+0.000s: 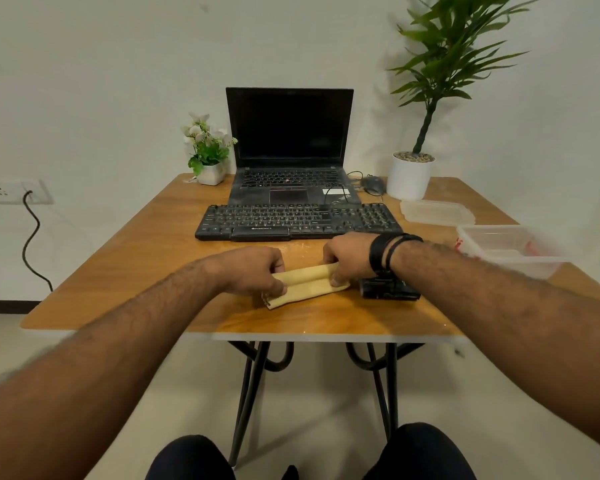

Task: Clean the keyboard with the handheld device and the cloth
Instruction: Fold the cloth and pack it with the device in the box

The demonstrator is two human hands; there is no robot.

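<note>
Head view: a folded yellow cloth point(307, 284) is pinched at both ends by the left hand point(253, 270) and right hand point(349, 258), low centre on the desk point(146, 258), below the keyboard point(298, 220).

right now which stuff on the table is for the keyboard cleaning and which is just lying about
For the job:
keyboard
cloth, held by left hand and right hand
black device beside the cloth

Lying about:
laptop
mouse
flower pot
tall plant
plastic tub
lid
</note>
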